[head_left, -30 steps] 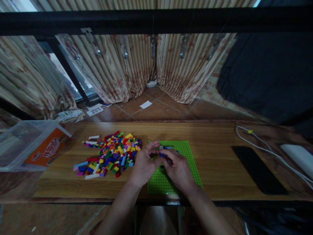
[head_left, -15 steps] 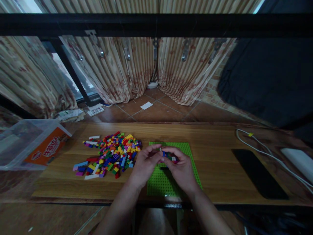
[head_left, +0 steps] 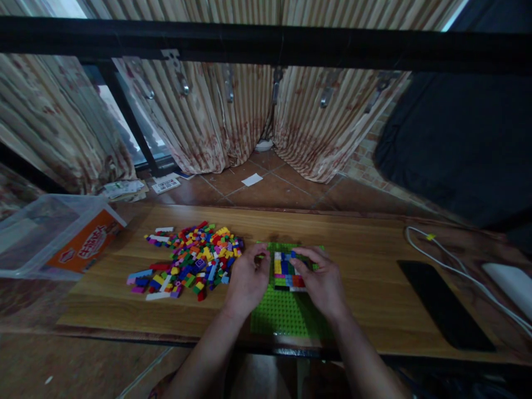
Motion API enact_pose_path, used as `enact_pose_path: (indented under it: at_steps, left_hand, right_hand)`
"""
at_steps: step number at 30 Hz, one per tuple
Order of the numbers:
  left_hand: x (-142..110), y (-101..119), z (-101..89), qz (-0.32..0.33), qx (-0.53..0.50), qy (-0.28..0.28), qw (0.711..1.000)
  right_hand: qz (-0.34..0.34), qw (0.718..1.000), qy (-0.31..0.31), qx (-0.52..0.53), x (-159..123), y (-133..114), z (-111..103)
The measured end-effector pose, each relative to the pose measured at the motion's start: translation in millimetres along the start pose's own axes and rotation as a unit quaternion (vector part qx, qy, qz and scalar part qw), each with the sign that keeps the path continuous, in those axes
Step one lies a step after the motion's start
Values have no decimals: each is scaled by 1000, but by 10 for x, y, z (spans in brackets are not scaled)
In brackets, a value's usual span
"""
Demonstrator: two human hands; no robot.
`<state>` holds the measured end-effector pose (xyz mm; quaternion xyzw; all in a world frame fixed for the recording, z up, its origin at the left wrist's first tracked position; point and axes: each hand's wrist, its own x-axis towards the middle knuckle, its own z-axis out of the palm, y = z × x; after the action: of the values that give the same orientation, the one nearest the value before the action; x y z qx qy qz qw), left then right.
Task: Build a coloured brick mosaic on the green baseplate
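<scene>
Around the green baseplate point(head_left: 286, 317), an orange-labelled clear bin point(head_left: 89, 243) sits far out at nine o'clock, the loose brick pile point(head_left: 199, 260) nearer. The left hand point(head_left: 249, 277), loosely curled, thumb and fingers parted, covers the plate's left edge. Toward twelve lies the multicoloured build point(head_left: 286, 269), its right side hidden by the separate right hand point(head_left: 326, 277), fingertips at a blue brick point(head_left: 293, 254), pinch unclear. A black slab point(head_left: 444, 305) lies at three.

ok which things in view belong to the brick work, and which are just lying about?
In the work:
brick build
green baseplate under it
loose brick pile
both hands, left hand and right hand, at the build

Lying about, it seems:
black slab
white cable
paper sheet on the floor
clear tub, link unclear
</scene>
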<state>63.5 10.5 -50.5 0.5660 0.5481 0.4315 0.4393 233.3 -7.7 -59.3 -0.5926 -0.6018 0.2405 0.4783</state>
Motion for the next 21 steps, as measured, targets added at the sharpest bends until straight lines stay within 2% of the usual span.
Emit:
enact_pose_path:
  at_steps: [3,8,16,21]
  left_hand:
    - [-1,-22,-3,-5,54,-14,998]
    - [-54,43,51,-24,94,-61,993]
    - [-75,60,75,-15,110,-75,991]
    - [-107,109,62,29,170,-84,981]
  right_hand:
    - [17,999,14,-25,69,78,5]
    - [28,998,2,-52,90,148,94]
    - [40,997,-18,-59,117,247,131]
    - [42,998,-28,-44,124,263,135]
